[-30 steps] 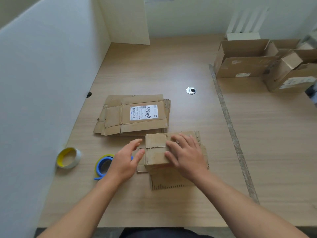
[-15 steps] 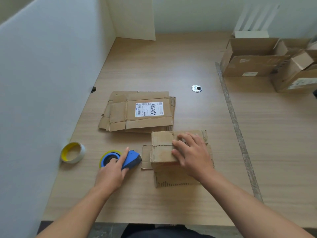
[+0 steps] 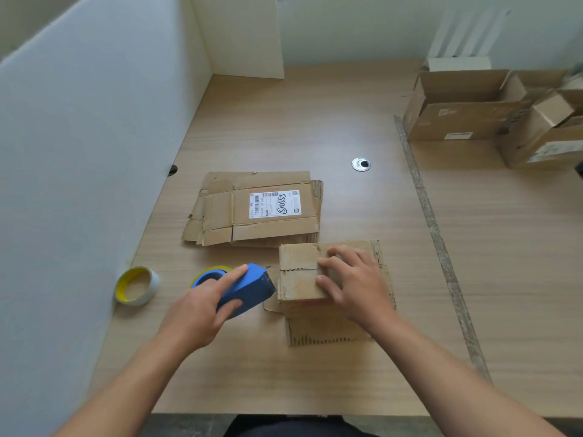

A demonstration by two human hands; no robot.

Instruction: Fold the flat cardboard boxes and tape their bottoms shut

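Cardboard box (image 3: 303, 279) under right hand (image 3: 356, 285), one dispenser (image 3: 246, 288), two assembled boxes (image 3: 467, 108)

Handwritten black scrawl — roughly "SOSSS" — on white shipping label (image 3: 275, 204) atop flat cardboard stack (image 3: 255, 209)

Matt worn cardboard box (image 3: 303, 279), smooth blue plastic tape dispenser (image 3: 249, 288), wood-grain table (image 3: 315, 127), shiny metal grommet (image 3: 360, 164)

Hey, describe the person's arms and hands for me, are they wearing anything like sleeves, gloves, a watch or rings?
Both forearms are bare as far as the picture shows: no sleeves. The left hand and the right hand have no gloves. No watch, bracelet or ring shows on either wrist or on the fingers in view.
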